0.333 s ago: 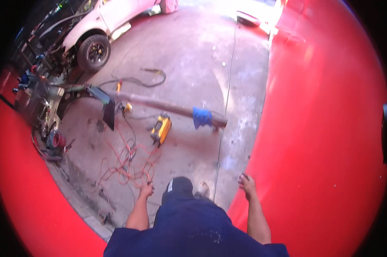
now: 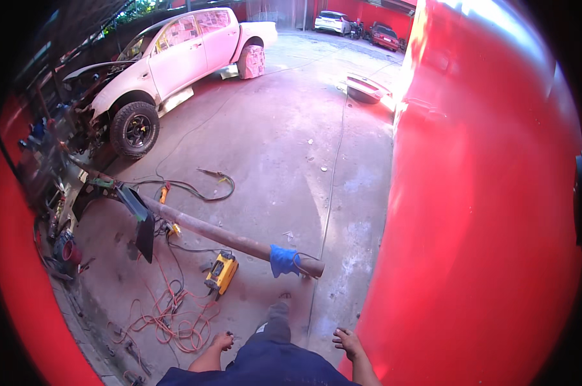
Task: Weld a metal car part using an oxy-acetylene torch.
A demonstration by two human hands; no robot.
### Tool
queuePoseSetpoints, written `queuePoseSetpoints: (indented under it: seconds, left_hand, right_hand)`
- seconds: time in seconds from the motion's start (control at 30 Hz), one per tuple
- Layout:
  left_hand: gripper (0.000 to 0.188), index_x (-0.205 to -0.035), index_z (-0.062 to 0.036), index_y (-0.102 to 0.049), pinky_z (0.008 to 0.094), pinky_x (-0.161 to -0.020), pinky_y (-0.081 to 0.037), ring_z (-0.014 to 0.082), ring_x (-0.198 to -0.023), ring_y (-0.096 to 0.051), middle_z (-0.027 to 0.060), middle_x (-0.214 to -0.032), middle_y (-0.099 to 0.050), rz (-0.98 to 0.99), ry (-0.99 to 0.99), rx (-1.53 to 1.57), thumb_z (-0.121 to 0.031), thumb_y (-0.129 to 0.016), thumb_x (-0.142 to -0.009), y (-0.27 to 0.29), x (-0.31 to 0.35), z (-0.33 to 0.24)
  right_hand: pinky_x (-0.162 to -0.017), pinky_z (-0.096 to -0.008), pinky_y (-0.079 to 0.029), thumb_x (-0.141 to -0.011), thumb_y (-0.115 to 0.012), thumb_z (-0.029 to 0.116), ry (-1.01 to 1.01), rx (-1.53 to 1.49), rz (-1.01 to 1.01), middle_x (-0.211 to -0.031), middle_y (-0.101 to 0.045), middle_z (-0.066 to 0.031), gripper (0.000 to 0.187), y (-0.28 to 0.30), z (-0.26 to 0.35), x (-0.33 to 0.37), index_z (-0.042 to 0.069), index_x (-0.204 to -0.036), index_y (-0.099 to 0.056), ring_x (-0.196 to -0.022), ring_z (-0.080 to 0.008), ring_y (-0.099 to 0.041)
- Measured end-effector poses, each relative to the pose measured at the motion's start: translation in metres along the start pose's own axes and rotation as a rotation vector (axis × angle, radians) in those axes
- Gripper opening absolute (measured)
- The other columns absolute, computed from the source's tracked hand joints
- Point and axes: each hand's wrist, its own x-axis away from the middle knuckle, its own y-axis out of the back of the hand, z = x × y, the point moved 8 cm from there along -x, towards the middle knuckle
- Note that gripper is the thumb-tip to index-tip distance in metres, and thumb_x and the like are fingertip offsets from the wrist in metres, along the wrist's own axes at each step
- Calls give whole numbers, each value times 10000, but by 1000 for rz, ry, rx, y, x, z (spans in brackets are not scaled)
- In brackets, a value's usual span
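Note:
Low in the view, my left hand (image 2: 223, 341) hangs beside my body, loosely bent, with nothing seen in it. Nearest to it lies a tangle of orange cable (image 2: 191, 334) on the floor. My right hand (image 2: 347, 341) is held out on the other side, fingers apart and holding nothing, close to the red wall (image 2: 471, 212). Ahead of me a long rusty pipe (image 2: 223, 240) runs across, a blue cloth (image 2: 284, 260) wrapped near its closer end. A yellow and black machine (image 2: 221, 273) stands left of that end. Neither hand touches these things.
At the upper left stands a white pickup truck (image 2: 191, 48) with covered windows and an exposed front. A black hose (image 2: 201, 193) curls behind the pipe. A thin cable (image 2: 330, 193) runs along the concrete floor. A bumper-like part (image 2: 366, 89) lies farther off; parked cars (image 2: 333, 22) stand beyond.
My view has tilted up, bringing the whole truck and the far cars into sight. The pipe and machine appear lower and nearer. Both hands stay empty, and a foot shows ahead.

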Motion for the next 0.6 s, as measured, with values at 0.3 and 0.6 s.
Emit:
queuePoseSetpoints:
  seconds: [0.3,0.6]
  left_hand:
    - [332,-1019,-57,-653,354,-578,-543,191,-673,-675,93,-825,-691,39,-136,-235,-326,-486,-917,62,-137,-287]
    - [364,-1199,-78,-599,358,-788,-501,230,-871,-673,124,-945,-697,-211,-434,200,-270,-534,-896,123,-144,-610]
  right_hand:
    - [-599,-426,-518,-901,-571,325,-408,-146,-323,-1078,-610,-136,446,136,-50,-82,52,-1243,-487,-846,-292,-630]
    - [-485,-365,-446,-899,-567,312,-435,-16,-152,-867,-590,-92,295,187,54,-277,62,-1053,-537,-671,-235,-575]
